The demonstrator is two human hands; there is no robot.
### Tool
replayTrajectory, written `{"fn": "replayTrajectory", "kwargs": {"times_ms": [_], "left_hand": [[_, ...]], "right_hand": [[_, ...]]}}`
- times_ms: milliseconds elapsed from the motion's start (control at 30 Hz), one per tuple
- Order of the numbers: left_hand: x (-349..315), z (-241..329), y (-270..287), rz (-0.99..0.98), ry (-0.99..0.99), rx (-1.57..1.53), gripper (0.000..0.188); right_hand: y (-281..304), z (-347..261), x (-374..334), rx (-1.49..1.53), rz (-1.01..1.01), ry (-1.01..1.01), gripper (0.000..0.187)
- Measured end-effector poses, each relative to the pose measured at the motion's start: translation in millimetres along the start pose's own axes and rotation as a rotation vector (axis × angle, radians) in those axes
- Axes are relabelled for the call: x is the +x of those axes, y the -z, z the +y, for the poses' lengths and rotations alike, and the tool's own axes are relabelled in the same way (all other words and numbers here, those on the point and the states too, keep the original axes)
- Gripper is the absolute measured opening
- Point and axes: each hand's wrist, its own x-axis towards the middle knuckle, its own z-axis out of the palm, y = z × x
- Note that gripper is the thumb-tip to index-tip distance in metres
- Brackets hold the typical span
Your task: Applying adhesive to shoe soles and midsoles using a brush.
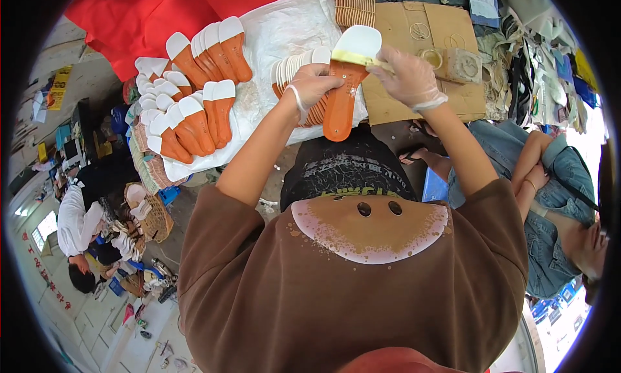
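My left hand (313, 85) pinches the edge of an orange-brown insole (341, 105) with a white end piece (359, 41), thumb on its upper face. In a thin clear glove, my right hand (409, 77) grips a flat pale-yellow tool (352, 57), which looks like a brush. That tool lies across the insole, along the line where white meets brown. My right fingers partly hide its handle end. Under my left hand and the held insole runs a row of similar insoles (289, 70), partly covered.
White-ended insoles (197, 124) lie in overlapping stacks on a white sheet (262, 40) at left, beside red cloth (149, 24). Behind is a row of tan pieces (355, 6). Cardboard (394, 33) at right bears a squarish container (461, 65). A person in denim (546, 179) sits close at right.
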Motion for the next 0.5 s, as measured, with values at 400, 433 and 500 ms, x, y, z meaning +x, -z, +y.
{"fn": "replayTrajectory", "kwargs": {"times_ms": [400,433,500], "left_hand": [[-19.9,16.9,12.0,-0.008,0.106,-0.174,0.019],[-17.8,14.5,14.4,0.013,0.122,-0.151,0.019],[-17.7,18.7,17.5,0.003,0.136,-0.165,0.019]], "right_hand": [[3.4,37.1,19.2,-0.093,-0.002,-0.117,0.027],[7.7,42.4,22.6,-0.116,0.015,-0.275,0.028],[12.7,28.7,7.0,-0.019,-0.068,-0.257,0.029]]}}
